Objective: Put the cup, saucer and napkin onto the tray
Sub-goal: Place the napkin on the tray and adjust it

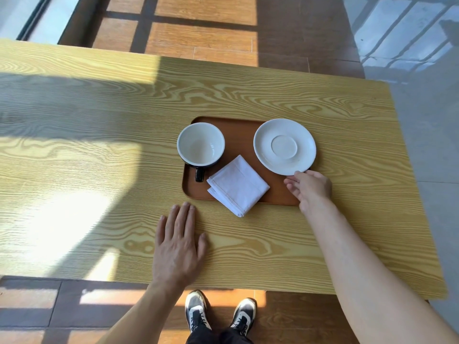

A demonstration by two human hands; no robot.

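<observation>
A brown tray (238,135) lies on the wooden table. On its left part stands a cup (200,144), white inside and dark outside, its handle pointing toward me. The white saucer (284,146) rests over the tray's right end. A folded white napkin (238,184) lies on the tray's front, one corner hanging over the front edge. My right hand (310,187) is at the saucer's near rim, fingertips touching it, fingers apart. My left hand (179,242) lies flat on the table in front of the tray, holding nothing.
The table (99,145) is long, with a sunlit patch at the left. Its right edge is close to the tray's right side. Tiled floor and my shoes (218,316) show below the near edge.
</observation>
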